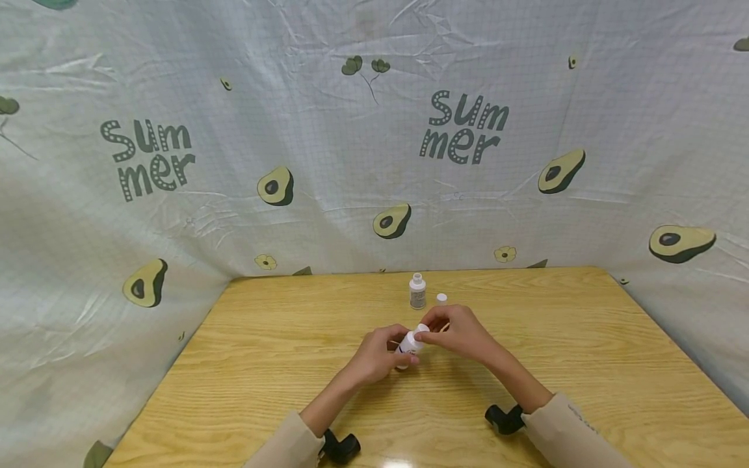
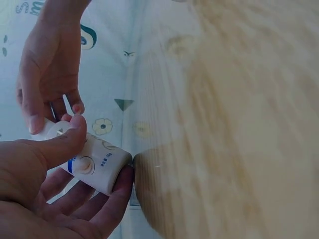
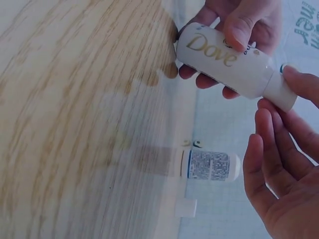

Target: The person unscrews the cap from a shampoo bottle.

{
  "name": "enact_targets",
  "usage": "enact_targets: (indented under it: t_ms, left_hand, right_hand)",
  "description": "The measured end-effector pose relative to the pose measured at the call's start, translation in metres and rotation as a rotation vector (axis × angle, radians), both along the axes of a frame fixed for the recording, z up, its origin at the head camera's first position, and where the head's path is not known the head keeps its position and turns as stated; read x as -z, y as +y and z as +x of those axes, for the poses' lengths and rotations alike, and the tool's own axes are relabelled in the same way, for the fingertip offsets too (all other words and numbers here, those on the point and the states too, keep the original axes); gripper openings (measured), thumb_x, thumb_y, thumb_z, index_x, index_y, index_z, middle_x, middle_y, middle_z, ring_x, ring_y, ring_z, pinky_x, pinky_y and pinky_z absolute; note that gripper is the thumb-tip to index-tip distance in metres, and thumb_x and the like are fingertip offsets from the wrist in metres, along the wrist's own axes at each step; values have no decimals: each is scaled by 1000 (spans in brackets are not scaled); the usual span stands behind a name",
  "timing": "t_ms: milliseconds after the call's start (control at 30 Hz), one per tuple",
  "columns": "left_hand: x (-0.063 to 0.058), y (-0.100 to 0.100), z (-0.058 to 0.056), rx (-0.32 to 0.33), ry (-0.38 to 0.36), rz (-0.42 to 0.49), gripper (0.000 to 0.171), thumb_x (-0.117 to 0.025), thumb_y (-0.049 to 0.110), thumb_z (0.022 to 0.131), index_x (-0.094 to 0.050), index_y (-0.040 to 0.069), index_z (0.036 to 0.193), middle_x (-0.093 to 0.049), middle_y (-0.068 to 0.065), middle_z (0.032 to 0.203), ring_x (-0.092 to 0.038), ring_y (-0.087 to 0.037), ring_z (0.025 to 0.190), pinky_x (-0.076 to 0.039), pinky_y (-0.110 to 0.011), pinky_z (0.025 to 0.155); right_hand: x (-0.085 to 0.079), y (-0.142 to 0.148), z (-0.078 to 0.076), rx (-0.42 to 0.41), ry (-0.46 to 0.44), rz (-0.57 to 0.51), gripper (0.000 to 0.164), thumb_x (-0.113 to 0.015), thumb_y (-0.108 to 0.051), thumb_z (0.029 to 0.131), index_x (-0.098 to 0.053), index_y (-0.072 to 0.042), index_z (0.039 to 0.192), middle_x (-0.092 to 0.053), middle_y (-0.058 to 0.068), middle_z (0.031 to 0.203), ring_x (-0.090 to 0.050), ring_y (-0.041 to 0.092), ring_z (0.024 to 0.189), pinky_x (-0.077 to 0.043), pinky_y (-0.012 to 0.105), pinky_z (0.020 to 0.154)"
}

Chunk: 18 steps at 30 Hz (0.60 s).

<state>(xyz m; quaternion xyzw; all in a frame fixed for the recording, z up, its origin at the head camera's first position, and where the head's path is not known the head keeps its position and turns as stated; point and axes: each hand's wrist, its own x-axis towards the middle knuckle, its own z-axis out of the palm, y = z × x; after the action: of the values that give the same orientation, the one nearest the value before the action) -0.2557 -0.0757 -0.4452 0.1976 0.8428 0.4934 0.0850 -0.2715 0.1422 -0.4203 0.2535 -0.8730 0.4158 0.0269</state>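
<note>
My left hand [image 1: 377,356] grips the body of a small white Dove bottle [image 3: 219,56], thumb across its front and fingers beneath. The bottle is tilted, its top leaning to the right in the head view. The thumb and fingers of my right hand [image 1: 462,330] pinch the white cap [image 3: 280,92] at the bottle's top. In the left wrist view the bottle's lower body [image 2: 102,159] shows past the left thumb, and its cap end is partly hidden by the hands.
Behind the hands a second white bottle [image 1: 417,294] stands upright, its neck uncapped. A loose white cap [image 1: 441,299] sits on the wooden table [image 1: 281,344] to its right. A printed cloth [image 1: 328,130] hangs along the table's back edge.
</note>
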Motion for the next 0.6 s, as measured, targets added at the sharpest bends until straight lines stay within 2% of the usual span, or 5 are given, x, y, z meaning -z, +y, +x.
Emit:
enact_targets:
  t_ms: [200, 400, 600]
  left_hand:
    - [0, -1, -1, 26, 23, 2, 33, -80, 15, 92, -70, 9, 123, -73, -9, 117, -72, -25, 107, -58, -34, 80]
    - [0, -2, -1, 83, 7, 43, 31, -75, 11, 94, -69, 6, 124, -74, -11, 116, -70, -19, 103, -55, -29, 80]
    - [-1, -2, 0, 84, 5, 45, 31, -76, 12, 94, -69, 6, 123, -74, -11, 116, -69, -20, 103, -54, -32, 82]
  right_hand:
    - [-3, -1, 1, -9, 1, -8, 15, -81, -24, 91, -78, -11, 97, -73, -2, 87, -62, 8, 76, -54, 23, 71]
    - [-2, 1, 0, -44, 12, -25, 19, -81, -19, 90, -78, -4, 102, -77, 6, 93, -67, 8, 79, -56, 22, 71]
    - [-1, 3, -1, -77, 0, -25, 21, -81, -16, 91, -77, -2, 106, -77, 8, 98, -68, 8, 83, -57, 23, 75]
